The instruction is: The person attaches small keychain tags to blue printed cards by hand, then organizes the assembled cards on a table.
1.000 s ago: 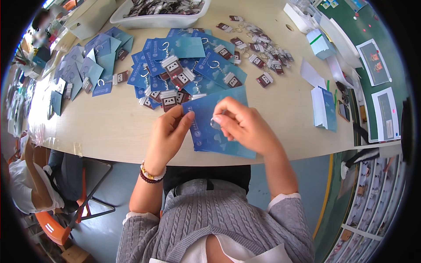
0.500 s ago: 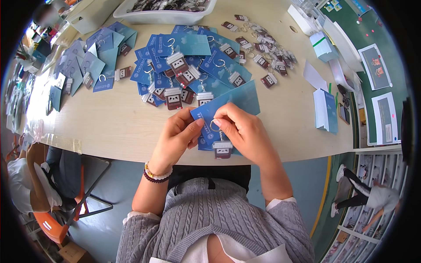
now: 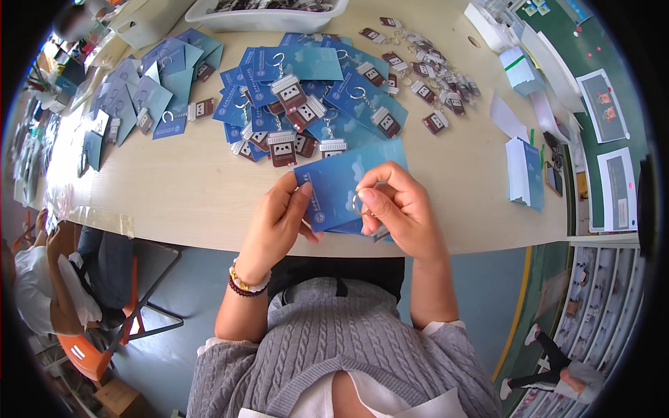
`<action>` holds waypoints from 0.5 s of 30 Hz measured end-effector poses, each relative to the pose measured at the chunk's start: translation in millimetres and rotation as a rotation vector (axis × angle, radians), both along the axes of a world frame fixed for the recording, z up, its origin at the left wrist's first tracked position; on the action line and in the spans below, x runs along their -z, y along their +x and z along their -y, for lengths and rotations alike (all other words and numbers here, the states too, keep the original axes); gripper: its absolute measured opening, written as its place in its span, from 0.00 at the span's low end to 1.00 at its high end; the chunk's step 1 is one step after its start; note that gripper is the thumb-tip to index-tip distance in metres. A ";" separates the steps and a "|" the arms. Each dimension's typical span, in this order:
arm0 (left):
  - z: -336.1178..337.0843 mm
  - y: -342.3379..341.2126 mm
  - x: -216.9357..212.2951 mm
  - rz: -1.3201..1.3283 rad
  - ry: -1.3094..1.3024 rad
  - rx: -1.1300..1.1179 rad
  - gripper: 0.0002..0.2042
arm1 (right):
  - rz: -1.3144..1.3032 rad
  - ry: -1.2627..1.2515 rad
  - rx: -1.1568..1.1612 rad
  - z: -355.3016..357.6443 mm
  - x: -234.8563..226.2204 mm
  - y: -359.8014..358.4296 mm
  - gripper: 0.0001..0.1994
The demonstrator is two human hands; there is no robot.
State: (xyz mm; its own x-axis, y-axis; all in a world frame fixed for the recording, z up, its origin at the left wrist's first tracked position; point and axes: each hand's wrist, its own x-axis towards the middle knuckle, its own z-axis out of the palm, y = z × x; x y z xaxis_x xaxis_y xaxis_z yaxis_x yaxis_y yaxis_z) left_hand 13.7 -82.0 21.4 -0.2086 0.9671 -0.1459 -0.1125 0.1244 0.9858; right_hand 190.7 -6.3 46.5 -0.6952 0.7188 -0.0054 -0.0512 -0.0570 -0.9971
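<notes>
In the head view, the left hand (image 3: 279, 223) is pinching the near left edge of a blue card (image 3: 341, 184), thumb on top and fingers curled beneath, and holding it just above the near edge of the pale wooden table (image 3: 188, 188). The right hand (image 3: 397, 209) is closing thumb and forefinger on a small metal key ring (image 3: 360, 203) right at the card's near right side (whether the ring is already passing through the card cannot be told), and a small dark tag is peeking out beneath that hand. Just beyond the card, a heap of blue cards with keychains (image 3: 300, 97) is lying spread over the middle of the table, some touching the held card's far edge. Loose keychain tags (image 3: 425, 73) are lying scattered farther right, well apart from the hands, and a white tray (image 3: 268, 15) is sitting at the far edge. A neat stack of blue cards (image 3: 524, 173) is standing to the right, near the table's corner. More blue cards (image 3: 139, 97) are fanning out along the left side.
</notes>
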 end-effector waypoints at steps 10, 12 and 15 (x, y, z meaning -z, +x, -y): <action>5.3 -14.9 2.3 0.165 -0.144 0.200 0.11 | 0.354 0.169 0.073 -0.8 14.3 -16.7 0.04; 8.7 -15.0 3.6 0.158 -0.166 0.200 0.11 | 0.384 0.167 0.054 1.1 9.4 -17.9 0.04; 9.8 -14.4 2.6 0.210 -0.182 0.197 0.11 | 0.410 0.201 0.019 1.7 8.0 -20.7 0.05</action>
State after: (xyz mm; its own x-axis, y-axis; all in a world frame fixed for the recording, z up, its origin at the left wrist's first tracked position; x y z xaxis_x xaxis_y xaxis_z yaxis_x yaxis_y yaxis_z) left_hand -0.7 -91.8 18.9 0.0326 0.9401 -0.3395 -0.2674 0.3355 0.9033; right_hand 170.0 -8.0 38.5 -0.6514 0.7463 -0.1365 0.3513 0.1373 -0.9261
